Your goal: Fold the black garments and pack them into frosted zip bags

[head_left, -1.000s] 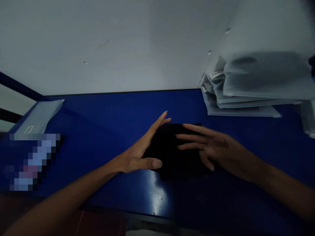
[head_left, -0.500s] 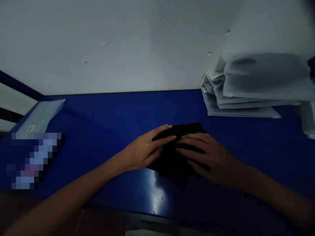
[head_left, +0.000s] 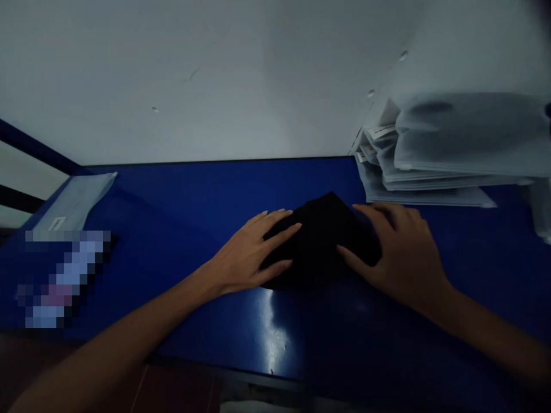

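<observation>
A dark, folded black cloth-like item (head_left: 321,241) lies on the blue tabletop in the middle of the head view; its details are lost in the dim light. My left hand (head_left: 253,252) rests on its left side, open, with the fingers stretched and spread over it. At the opposite side is my right hand (head_left: 396,252), open and curved about the right edge, its thumb and fingers wide apart. The thumb tip touches or nearly touches the black item. Where the other right fingertips meet it is hard to make out.
Frosted plastic zip pouches (head_left: 456,143) are stacked at the back right. Another pouch (head_left: 73,201) lies at the left end of the blue table (head_left: 206,195), beside a pixelated blurred object (head_left: 69,275). A white wall (head_left: 215,74) stands behind.
My right hand has moved right, from lying on top of the black item to its right edge. The item now spreads farther right, with a peaked far corner. My left hand has barely shifted.
</observation>
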Action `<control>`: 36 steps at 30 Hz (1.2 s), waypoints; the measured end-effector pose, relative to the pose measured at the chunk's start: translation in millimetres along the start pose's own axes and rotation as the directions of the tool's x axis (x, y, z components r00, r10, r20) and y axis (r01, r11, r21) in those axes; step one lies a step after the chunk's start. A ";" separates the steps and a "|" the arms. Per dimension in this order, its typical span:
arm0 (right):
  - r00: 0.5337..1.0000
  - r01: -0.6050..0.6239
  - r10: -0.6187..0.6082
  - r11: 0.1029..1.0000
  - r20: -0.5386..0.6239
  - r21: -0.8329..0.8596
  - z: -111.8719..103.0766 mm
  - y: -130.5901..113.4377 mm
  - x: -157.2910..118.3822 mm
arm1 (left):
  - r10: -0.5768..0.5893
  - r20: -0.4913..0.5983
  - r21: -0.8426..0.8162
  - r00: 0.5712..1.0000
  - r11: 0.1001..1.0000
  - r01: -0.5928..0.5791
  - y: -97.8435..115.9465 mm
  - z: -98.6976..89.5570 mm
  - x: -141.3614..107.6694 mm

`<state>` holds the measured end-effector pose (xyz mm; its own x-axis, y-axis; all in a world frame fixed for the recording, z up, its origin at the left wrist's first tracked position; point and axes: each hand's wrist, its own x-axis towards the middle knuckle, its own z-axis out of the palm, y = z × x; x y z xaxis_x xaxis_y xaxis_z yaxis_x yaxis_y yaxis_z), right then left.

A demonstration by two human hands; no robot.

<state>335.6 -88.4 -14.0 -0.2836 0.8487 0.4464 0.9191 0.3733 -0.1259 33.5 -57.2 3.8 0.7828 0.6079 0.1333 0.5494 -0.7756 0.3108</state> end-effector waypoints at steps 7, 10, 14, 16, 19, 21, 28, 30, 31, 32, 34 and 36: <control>0.985 -0.133 0.127 0.990 0.117 0.051 1.3 2.0 -0.6 | 0.030 0.095 -0.037 0.995 0.999 -0.027 -1.6 -1.4 -0.5; 0.979 -0.188 0.171 0.968 0.108 0.168 -1.6 -1.5 0.4 | 0.078 0.103 -0.078 0.992 0.994 -0.070 -4.3 -5.1 -1.4; 0.964 -0.265 0.248 0.916 0.094 0.301 -5.3 -2.6 1.7 | 0.138 0.104 -0.148 0.985 0.981 -0.122 -8.8 -9.7 -2.2; 0.959 -0.281 0.269 0.892 0.086 0.355 -5.8 -2.3 1.5 | 0.124 0.098 -0.127 0.987 0.986 -0.111 -9.2 -9.4 -1.5; 0.975 -0.204 0.222 0.899 -0.001 0.387 -6.8 -3.9 0.7 | 0.087 0.053 -0.096 0.995 0.992 -0.082 -7.8 -6.3 0.7; 0.985 -0.100 0.144 0.926 -0.098 0.363 -9.0 -7.0 0.4 | 0.072 -0.011 -0.111 0.997 0.991 -0.073 -6.6 -4.0 2.3; 0.970 0.192 -0.127 0.922 -0.205 0.335 -19.9 -18.3 -5.5 | 0.155 -0.191 -0.060 0.969 0.984 -0.169 -5.2 -0.1 3.8; 0.962 0.269 -0.228 0.882 -0.149 0.387 -21.1 -20.1 -7.2 | 0.197 -0.219 0.004 0.956 0.980 -0.201 -3.9 0.2 3.3; 0.945 0.327 -0.297 0.853 -0.139 0.407 -21.2 -20.9 -7.7 | 0.217 -0.230 0.038 0.949 0.976 -0.214 -3.0 0.2 3.2; 0.921 0.387 -0.364 0.823 -0.137 0.416 -21.0 -21.7 -8.1 | 0.232 -0.242 0.069 0.942 0.973 -0.222 -1.9 0.0 3.1; 0.873 0.478 -0.470 0.775 -0.129 0.413 -19.9 -23.2 -8.8 | 0.244 -0.258 0.112 0.935 0.969 -0.222 0.4 -0.7 3.3; 0.829 0.539 -0.551 0.741 -0.096 0.401 -18.7 -24.3 -10.0 | 0.230 -0.239 0.139 0.944 0.970 -0.201 2.3 -2.0 3.7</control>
<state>321.3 -113.0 1.2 -0.7154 0.4618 0.5243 0.4182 0.8842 -0.2081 37.0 -56.4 6.8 0.7950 0.4361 0.4216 0.4162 -0.8978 0.1437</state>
